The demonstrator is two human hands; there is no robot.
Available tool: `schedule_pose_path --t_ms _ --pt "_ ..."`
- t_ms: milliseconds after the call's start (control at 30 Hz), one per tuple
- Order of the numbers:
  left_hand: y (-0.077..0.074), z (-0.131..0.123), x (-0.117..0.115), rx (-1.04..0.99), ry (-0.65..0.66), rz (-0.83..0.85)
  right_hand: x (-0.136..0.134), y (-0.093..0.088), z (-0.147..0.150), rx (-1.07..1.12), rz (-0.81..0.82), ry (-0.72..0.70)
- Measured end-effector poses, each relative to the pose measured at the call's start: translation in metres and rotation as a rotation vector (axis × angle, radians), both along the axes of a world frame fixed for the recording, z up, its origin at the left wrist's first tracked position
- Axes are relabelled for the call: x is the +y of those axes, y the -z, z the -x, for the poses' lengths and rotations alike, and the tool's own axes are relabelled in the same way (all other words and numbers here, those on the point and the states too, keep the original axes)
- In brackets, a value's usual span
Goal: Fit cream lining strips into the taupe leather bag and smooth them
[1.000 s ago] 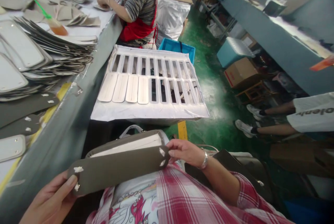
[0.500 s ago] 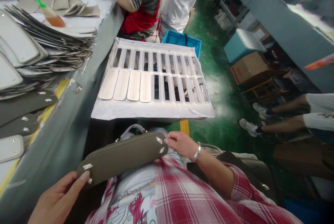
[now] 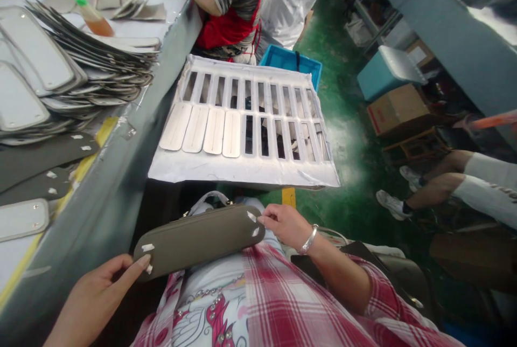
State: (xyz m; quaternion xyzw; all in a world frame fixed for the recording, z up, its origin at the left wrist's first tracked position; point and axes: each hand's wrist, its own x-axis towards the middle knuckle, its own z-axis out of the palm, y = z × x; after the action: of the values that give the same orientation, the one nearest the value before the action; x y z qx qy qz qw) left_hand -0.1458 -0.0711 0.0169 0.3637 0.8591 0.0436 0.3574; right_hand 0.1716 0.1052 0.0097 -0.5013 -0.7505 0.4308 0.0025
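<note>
A long dark olive panel (image 3: 197, 239) with rounded ends and small white tabs is held across my lap. My left hand (image 3: 99, 293) pinches its left end, the thumb on top by a white tab. At the panel's right end, the fingers of my right hand (image 3: 285, 226) are closed on the edge beside another tab. Beyond the panel stands a white slotted rack (image 3: 242, 169) with two rows of openings. Several pale rounded pieces (image 3: 215, 130) lie side by side on the left of its front row.
To the left a table (image 3: 141, 99) bears stacked panels (image 3: 109, 67) and a glue bottle (image 3: 97, 19). A co-worker in a red apron (image 3: 222, 29) sits at its far side. A blue crate (image 3: 291, 61) is behind the rack. Another person's legs (image 3: 440, 180) show at right.
The whole view has shifted a little, so most things appear further right. The panel's left end looks slightly higher, with both hands still on it.
</note>
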Motion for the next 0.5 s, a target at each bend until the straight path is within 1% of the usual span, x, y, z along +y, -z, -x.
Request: schedule_pose_path --t_ms 67,167,233,300,500 --pt "-0.005 -0.002 0.002 -0.026 0.018 -0.003 -0.001 -0.005 0.003 -0.032 -0.013 -0.043" --pt "-0.010 -0.003 0.004 -0.073 0.017 -0.152 -0.001 -0.008 0.006 -0.082 0.003 -0.096" --pt "-0.010 0.001 0.005 -0.135 -0.006 -0.232 0.002 -0.005 0.007 -0.105 0.019 -0.104" --pt "-0.009 0.006 0.005 -0.183 -0.023 -0.277 0.005 0.000 0.008 -0.100 0.044 -0.123" --pt "-0.005 0.011 0.000 -0.241 -0.051 -0.345 0.003 0.003 0.008 -0.119 0.103 -0.126"
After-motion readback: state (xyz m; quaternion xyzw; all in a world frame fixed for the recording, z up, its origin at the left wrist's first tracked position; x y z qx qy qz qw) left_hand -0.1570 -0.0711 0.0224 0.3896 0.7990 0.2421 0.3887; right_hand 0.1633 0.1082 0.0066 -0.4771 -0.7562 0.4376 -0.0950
